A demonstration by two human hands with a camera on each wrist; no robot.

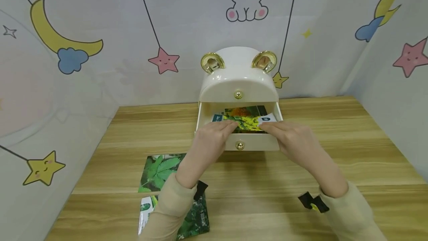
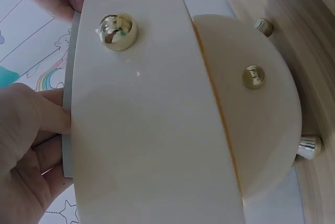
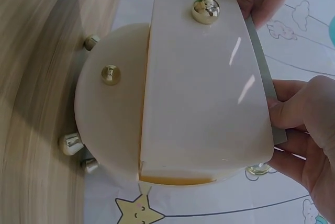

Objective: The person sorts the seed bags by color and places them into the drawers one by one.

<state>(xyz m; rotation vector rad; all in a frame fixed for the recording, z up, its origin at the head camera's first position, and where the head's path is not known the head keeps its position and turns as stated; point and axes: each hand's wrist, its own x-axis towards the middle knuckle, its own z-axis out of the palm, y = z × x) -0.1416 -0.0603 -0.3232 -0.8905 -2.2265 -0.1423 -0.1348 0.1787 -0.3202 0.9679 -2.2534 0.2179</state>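
Note:
A white cabinet point(image 1: 239, 79) with gold-rimmed ears stands at the back of the table, its lower drawer point(image 1: 255, 143) pulled out. My left hand point(image 1: 210, 140) and right hand point(image 1: 297, 144) pinch opposite sides of a picture card with yellow flowers point(image 1: 249, 124), over the drawer's front. From the left wrist, the grey card edge point(image 2: 68, 145) shows beside the drawer front, between thumb and fingers. The right wrist view shows the same grip at the card edge point(image 3: 280, 135). Behind it lies a card with an orange picture point(image 1: 240, 111); its lower part is covered.
Left of the cabinet, a green leaf card point(image 1: 160, 172) lies on the wooden table point(image 1: 254, 196). Nearer me is a dark foliage card point(image 1: 198, 218), partly under my left sleeve. A printed cloth point(image 1: 187, 21) hangs close behind the cabinet and along both sides.

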